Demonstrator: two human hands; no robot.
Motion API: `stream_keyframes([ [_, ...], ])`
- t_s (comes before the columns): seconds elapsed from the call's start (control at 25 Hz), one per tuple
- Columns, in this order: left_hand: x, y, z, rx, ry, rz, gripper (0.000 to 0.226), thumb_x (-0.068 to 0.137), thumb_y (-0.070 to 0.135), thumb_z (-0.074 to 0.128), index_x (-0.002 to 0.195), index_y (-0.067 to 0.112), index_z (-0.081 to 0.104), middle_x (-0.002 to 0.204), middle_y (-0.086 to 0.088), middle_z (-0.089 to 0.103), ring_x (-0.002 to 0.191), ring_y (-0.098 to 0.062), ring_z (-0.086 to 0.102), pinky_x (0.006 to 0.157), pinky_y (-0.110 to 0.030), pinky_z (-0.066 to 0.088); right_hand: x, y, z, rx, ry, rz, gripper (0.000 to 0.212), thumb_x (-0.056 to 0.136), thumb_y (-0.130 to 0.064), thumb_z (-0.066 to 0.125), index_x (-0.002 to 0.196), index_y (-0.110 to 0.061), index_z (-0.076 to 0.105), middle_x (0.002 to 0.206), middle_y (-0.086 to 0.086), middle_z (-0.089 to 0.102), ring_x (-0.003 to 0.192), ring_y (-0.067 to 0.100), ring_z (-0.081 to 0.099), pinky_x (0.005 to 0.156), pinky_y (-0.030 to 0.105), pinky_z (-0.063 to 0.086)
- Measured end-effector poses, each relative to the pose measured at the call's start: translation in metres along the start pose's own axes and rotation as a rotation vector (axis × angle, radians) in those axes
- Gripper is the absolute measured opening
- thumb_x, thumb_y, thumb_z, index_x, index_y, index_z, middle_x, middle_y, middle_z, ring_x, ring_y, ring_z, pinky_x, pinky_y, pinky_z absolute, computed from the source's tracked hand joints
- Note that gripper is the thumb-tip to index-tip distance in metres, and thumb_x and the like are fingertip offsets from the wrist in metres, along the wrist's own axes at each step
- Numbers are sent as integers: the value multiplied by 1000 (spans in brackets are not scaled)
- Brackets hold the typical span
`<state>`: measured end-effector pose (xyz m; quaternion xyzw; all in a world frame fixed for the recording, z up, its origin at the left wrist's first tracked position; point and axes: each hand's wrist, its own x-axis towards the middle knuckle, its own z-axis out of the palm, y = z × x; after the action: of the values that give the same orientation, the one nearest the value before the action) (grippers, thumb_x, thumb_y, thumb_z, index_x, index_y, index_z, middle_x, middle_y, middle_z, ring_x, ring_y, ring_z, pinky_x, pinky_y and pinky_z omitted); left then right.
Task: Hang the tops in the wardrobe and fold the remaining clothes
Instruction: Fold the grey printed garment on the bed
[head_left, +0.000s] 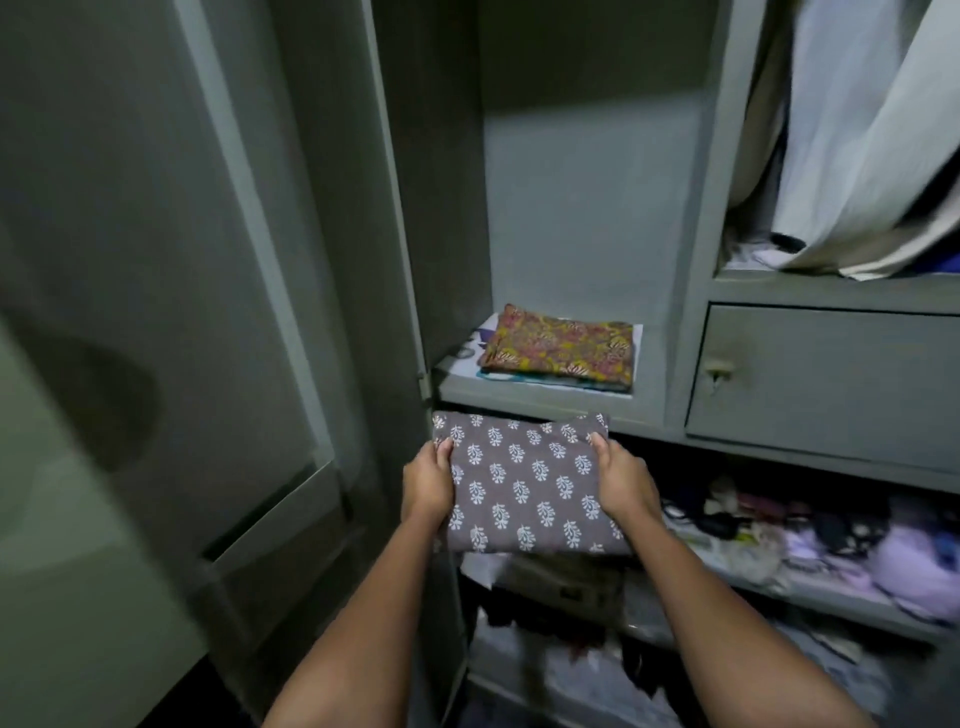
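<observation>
Holding a folded grey leaf-print garment (524, 483) flat at its short sides, the left hand (428, 483) and right hand (621, 480) curl fingers over its edges, its long axis crosswise, just below and before the shelf (545, 397) bearing a folded floral garment (561, 345).

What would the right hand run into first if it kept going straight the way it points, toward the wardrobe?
Probably the front edge of the shelf holding the yellow-patterned folded cloth. The right hand grips the grey printed folded garment just below that edge; depth is unclear.
</observation>
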<state>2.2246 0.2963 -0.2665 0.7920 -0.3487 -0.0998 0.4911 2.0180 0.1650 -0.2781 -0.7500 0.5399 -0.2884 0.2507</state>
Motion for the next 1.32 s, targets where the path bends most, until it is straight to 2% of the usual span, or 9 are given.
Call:
stream_keyframes([
  [0.2,125,48,45,-42,-43,106,33,101,36,40,79,14,50,100,-22,65,97,-36,59,70,-32,35,109,-23,-10,74,168,27,52,101,-49,22,125,-20,58,109,21,65,97,35,61,74,36,44],
  [0.52,314,129,133,-33,-136,313,39,102,29,39,92,-2,58,106,-29,62,100,-40,57,74,-35,35,292,-40,-34,52,311,130,56,102,-49,21,124,-14,58,122,24,59,110,39,56,86,40,43],
  [0.64,362,109,173,82,-218,251,40,103,31,35,110,-1,58,116,-29,59,110,-42,54,88,-41,40,329,-26,-7,-15,279,204,55,102,-48,21,121,-14,59,121,23,60,108,37,57,87,39,44],
  [0.76,374,77,196,164,-303,190,43,104,29,31,136,4,43,134,-23,51,121,-41,48,98,-41,37,340,-12,22,-127,268,266,55,102,-48,19,124,-16,58,120,19,62,108,35,57,85,36,44],
  [0.84,378,71,199,160,-309,181,46,103,32,32,139,6,42,138,-20,49,124,-40,46,100,-40,36,342,-11,25,-194,274,281,55,102,-47,19,121,-14,58,118,18,63,108,34,58,83,36,44],
  [1.0,387,98,180,280,-134,107,45,99,43,37,119,6,52,124,-22,58,115,-40,53,91,-41,43,350,-23,8,-321,288,347,55,99,-49,30,122,-6,56,124,20,59,114,35,56,89,38,44],
  [1.08,390,118,170,143,-52,142,39,99,40,40,111,6,52,119,-20,59,111,-38,55,87,-39,43,355,-34,-6,-326,335,333,53,97,-49,36,124,-6,52,127,19,57,117,35,54,94,39,42],
  [1.2,383,152,156,-91,-113,259,41,99,41,41,108,5,59,114,-16,63,108,-33,56,85,-34,40,360,-56,-31,-166,343,225,54,97,-46,43,131,-5,47,135,17,51,124,33,49,101,38,37],
  [1.32,355,171,137,-229,-231,312,48,101,42,38,125,6,58,129,-12,59,121,-28,52,95,-31,38,345,-81,-57,146,316,170,59,97,-45,46,136,-2,43,141,17,46,129,31,44,104,34,34],
])
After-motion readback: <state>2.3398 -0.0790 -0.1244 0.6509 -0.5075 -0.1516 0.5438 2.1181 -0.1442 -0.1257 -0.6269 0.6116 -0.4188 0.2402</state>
